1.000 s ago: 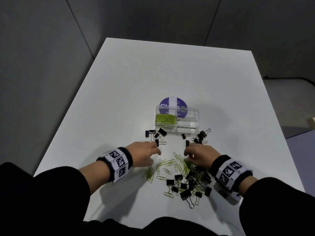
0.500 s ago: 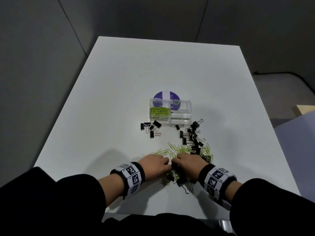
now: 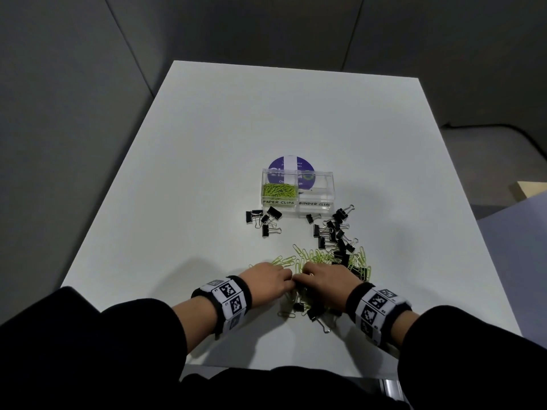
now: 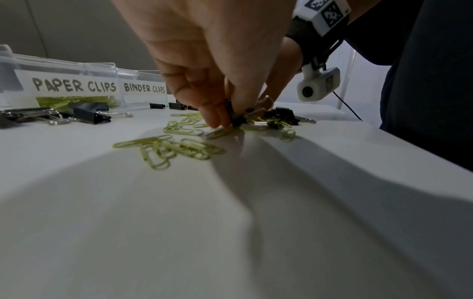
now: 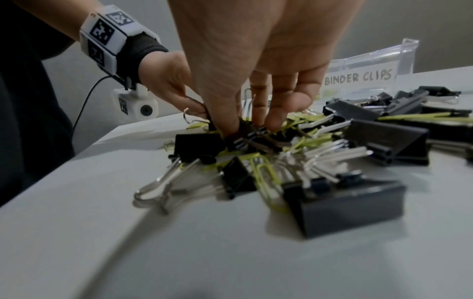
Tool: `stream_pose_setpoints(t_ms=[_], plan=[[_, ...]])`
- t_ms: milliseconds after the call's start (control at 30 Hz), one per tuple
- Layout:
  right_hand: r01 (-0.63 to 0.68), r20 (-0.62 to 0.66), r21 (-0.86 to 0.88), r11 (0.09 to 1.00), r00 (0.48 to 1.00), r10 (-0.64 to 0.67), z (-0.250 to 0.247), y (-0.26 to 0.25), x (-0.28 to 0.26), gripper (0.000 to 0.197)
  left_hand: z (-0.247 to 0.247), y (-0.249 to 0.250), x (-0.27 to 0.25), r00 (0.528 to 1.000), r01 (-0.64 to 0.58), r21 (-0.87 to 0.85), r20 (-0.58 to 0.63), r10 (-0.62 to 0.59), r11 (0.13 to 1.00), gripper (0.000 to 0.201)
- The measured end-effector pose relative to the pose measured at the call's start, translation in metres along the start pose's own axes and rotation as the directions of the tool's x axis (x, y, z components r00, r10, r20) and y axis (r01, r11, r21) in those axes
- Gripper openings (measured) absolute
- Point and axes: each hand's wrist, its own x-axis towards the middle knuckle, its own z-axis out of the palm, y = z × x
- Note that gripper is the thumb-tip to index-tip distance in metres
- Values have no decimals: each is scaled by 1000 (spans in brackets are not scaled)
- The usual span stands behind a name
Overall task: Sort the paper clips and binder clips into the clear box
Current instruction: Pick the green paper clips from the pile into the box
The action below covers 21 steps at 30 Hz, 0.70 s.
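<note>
The clear box stands mid-table with two labelled compartments. Its PAPER CLIPS side holds green paper clips; I see no clips in its BINDER CLIPS side. Loose green paper clips and black binder clips lie mixed in a pile in front of it. My left hand and right hand meet at the pile's near end. The left hand pinches a black binder clip. The right hand digs into the heap, thumb and fingers closed round another black binder clip.
A small group of binder clips lies apart, front left of the box. A purple round disc lies behind the box. The white table ends just behind my wrists. A wrist camera hangs under the right wrist.
Both hands have drawn back from near the box to the pile's near end and come together. Each now pinches a binder clip there.
</note>
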Motion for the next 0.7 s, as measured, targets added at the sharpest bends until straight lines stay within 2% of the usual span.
stream_pose_setpoints(t_ms=[100, 167, 233, 300, 367, 500, 600, 700], plan=[[-34, 38, 11, 999, 999, 34, -6, -7, 0, 28, 4, -4, 0, 1000, -25, -1, 3, 25, 1000, 32], [-66, 51, 38, 997, 997, 64, -11, -9, 1, 28, 1, -8, -2, 999, 1, -36, -45, -2, 999, 26], [-100, 55, 80, 992, 994, 95, -16, -7, 1, 28, -8, -13, -6, 992, 66, -118, -101, -78, 991, 15], [-122, 60, 103, 987, 991, 117, -17, -2, 0, 23, -18, -23, -8, 975, 198, -187, -63, -213, 962, 22], [-136, 102, 139, 981, 987, 123, -15, 2, 1, 19, -26, -38, -10, 936, 318, -244, -72, -345, 916, 29], [-182, 168, 268, 946, 976, 140, -23, 7, 4, 17, -35, -73, -8, 816, 543, -319, -15, -577, 776, 26], [-266, 138, 393, 880, 964, 229, -36, 18, 7, 18, -39, -90, -6, 761, 626, -326, 53, -647, 709, 27], [-360, 106, 501, 787, 928, 358, -47, 34, 12, 20, -36, -97, -4, 741, 650, -332, 78, -667, 684, 27]])
